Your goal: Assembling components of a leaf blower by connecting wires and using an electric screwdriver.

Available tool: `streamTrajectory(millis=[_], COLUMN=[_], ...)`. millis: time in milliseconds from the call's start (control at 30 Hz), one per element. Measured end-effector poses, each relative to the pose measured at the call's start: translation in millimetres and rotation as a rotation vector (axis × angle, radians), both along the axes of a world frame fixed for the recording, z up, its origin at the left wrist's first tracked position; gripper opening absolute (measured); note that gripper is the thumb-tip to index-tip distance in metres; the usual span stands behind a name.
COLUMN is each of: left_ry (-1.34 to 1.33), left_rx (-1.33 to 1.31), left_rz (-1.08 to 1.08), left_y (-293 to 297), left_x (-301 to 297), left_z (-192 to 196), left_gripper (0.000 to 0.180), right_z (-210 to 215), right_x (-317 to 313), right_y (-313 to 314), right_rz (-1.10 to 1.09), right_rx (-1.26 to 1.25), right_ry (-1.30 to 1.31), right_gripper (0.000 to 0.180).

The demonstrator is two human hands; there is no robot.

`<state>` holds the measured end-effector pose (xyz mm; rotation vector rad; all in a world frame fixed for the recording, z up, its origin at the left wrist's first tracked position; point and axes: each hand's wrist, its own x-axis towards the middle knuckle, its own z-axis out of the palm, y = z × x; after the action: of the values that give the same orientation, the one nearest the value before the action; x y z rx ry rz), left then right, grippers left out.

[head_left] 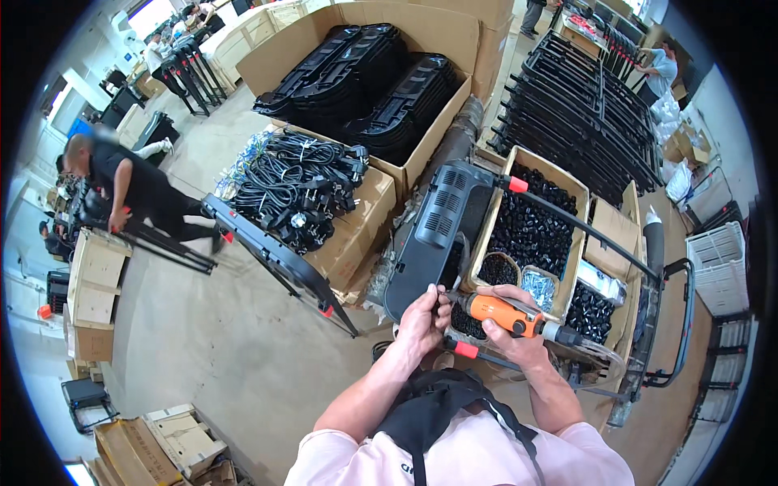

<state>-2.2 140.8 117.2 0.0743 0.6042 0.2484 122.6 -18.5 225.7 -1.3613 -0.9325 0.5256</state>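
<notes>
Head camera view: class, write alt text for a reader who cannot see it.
A person's right hand holds an orange power screwdriver against a black plastic panel, which the left hand steadies at its lower edge. Behind are cardboard boxes of small black parts, coiled black cables, and another person bent over at left.

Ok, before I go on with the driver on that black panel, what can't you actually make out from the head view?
- Head view: the orange power driver's tip and any screw; the left hand covers them.
- Black panel's lower edge: behind both hands.
- Right hand's fingers: wrapped under the driver.
- Small black parts in the cardboard box: too small to identify.
</notes>
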Motion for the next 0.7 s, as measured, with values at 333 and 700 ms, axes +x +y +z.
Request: streamTrajectory(millis=[333,700], left_ry=[-0.008,0.014], left_rx=[-0.065,-0.144], left_rz=[-0.02,-0.11], left_y=[75,109], left_x=[46,70], left_z=[-5,-27], left_gripper=[0.024,0.022], right_z=[1,9], right_x=[29,48], right_y=[83,131], right_rz=[-0.118,-0.143], right_rx=[-0.118,-0.334], right_ry=[0.013,-0.062], right_gripper=[0.052,0.054])
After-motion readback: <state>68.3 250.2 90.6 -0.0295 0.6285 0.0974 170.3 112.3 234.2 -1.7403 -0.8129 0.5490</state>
